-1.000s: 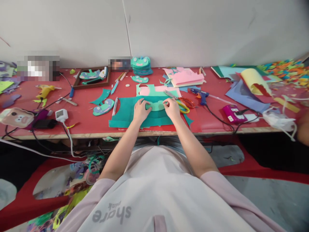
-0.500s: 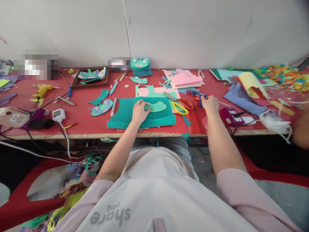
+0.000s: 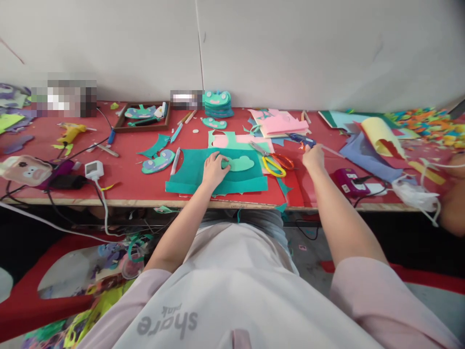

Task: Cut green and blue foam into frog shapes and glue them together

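In the head view, my left hand (image 3: 215, 170) rests on a dark teal felt sheet (image 3: 189, 165), thumb and fingers bent together at the left end of a light green cloud-shaped felt cutout (image 3: 241, 164). My fingers partly cover that end. Further right, my right hand (image 3: 314, 157) has its fingers closed around the handle of a blue glue gun (image 3: 302, 139), whose nozzle points left, low over the tabletop. Between my hands lie scissors (image 3: 274, 165) with yellow and orange handles, blades slightly apart.
A wooden tray (image 3: 141, 129), a stack of teal face shapes (image 3: 218, 107) and pink felt (image 3: 279, 122) stand toward the wall. A yellow glue gun (image 3: 70, 133) lies left. At right are a purple power strip (image 3: 347, 182) and another person's arm (image 3: 454, 194).
The whole view has shifted slightly. My left hand stays at the green cutout. My right hand remains at the blue glue gun, which sits a little more level.
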Demonstrator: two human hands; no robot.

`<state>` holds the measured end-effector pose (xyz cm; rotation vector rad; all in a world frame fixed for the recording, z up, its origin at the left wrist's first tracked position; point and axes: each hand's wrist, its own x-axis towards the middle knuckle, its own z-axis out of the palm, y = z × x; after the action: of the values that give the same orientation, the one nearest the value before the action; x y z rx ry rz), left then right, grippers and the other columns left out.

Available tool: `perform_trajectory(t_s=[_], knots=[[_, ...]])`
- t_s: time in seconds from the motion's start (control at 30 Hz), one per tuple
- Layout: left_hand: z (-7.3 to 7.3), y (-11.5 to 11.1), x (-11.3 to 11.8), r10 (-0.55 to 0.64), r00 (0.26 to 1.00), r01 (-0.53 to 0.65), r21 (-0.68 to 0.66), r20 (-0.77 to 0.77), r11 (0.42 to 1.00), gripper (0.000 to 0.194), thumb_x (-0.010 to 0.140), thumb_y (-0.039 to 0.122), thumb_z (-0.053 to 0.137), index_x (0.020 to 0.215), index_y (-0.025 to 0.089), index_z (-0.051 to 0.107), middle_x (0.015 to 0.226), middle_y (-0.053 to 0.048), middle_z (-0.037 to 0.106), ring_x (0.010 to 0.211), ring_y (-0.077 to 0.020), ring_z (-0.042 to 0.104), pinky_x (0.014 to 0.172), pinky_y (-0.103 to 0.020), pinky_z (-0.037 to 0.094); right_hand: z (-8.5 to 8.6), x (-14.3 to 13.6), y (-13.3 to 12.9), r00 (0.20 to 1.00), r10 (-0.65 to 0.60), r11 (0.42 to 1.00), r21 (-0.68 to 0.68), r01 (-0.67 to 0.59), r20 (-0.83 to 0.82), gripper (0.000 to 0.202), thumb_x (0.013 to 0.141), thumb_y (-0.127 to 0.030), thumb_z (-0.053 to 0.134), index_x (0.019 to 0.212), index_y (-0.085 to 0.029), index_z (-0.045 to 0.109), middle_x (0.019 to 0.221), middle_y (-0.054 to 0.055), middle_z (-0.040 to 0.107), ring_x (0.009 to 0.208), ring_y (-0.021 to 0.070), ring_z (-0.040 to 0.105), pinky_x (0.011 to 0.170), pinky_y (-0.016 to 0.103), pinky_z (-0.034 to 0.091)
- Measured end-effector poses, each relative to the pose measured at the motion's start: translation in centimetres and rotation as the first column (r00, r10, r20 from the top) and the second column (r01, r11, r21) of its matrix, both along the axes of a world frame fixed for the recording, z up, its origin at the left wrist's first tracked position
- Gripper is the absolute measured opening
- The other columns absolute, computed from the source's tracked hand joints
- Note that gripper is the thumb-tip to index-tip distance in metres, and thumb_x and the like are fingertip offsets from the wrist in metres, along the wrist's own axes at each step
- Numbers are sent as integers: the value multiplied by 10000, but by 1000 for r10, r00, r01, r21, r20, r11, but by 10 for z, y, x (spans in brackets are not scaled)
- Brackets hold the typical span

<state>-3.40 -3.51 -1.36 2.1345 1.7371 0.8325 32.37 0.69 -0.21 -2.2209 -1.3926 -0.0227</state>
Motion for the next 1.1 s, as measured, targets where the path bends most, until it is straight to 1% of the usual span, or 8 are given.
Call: perform_trajectory(t_s=[0.03, 0.13, 0.23, 0.33, 0.43, 0.63, 0.9, 1.1], knots=[[0, 0, 0, 3, 1000, -3, -4, 0, 1000, 188, 811, 299, 579, 995, 259, 595, 1376, -82, 468, 1318, -236, 405, 1098, -423, 314, 6, -5, -1, 998, -45, 999, 0, 45, -37, 367, 926, -277, 314, 1149, -26, 463, 1066, 292, 603, 1013, 337, 611, 832, 459, 454], [1, 0, 0, 11, 1000, -11, -9, 5, 1000, 196, 809, 294, 582, 999, 252, 596, 1390, -90, 452, 1328, -236, 393, 1105, -416, 309, 28, -27, -3, 997, 8, 997, 77, -1, -82, 394, 927, -397, 332, 1120, -91, 489, 1040, 242, 620, 994, 318, 607, 818, 427, 449], [2, -1, 0, 17, 1000, -17, -18, 9, 1000, 208, 802, 303, 593, 998, 234, 601, 1399, -108, 436, 1337, -235, 383, 1109, -398, 308, 48, -52, -10, 991, 111, 988, 114, -101, -79, 520, 860, -595, 397, 1079, -138, 512, 1009, 197, 630, 980, 309, 601, 799, 413, 457], [3, -1, 0, 24, 1000, -23, -37, 16, 999, 238, 774, 321, 631, 990, 227, 603, 1414, -115, 419, 1345, -249, 372, 1111, -406, 306, 57, -79, -21, 976, 214, 975, 67, -210, -47, 579, 770, -647, 513, 1062, -147, 522, 962, 172, 637, 950, 308, 607, 782, 406, 464], [2, 0, 0, 28, 999, -27, -42, 27, 999, 268, 750, 329, 657, 988, 219, 597, 1423, -123, 413, 1350, -262, 364, 1115, -417, 299, 54, -104, -35, 962, 274, 961, 29, -274, 5, 574, 716, -588, 613, 1076, -150, 515, 974, 161, 640, 930, 313, 611, 761, 411, 470], [4, -1, 1, 62, 997, -60, -56, 40, 997, 293, 730, 325, 674, 982, 211, 577, 1429, -133, 412, 1351, -264, 367, 1109, -421, 304, 39, -140, -53, 930, 354, 935, -36, -353, 97, 464, 740, -393, 625, 1107, -138, 500, 1033, 172, 632, 927, 314, 612, 737, 402, 478], [9, -4, 2, 107, 993, -102, -85, 54, 991, 351, 705, 333, 697, 991, 193, 550, 1431, -154, 403, 1367, -271, 338, 1123, -409, 277, 21, -158, -51, 883, 443, 895, -19, -445, 155, 378, 782, -323, 558, 1106, -140, 493, 1075, 165, 609, 897, 277, 614, 692, 357, 483], [9, -5, 2, 111, 993, -107, -86, 50, 991, 363, 708, 338, 699, 999, 185, 546, 1434, -161, 400, 1370, -265, 334, 1127, -392, 273, 19, -166, -52, 881, 447, 893, -20, -449, 153, 360, 778, -263, 549, 1104, -126, 481, 1093, 188, 605, 902, 290, 617, 674, 356, 483]])
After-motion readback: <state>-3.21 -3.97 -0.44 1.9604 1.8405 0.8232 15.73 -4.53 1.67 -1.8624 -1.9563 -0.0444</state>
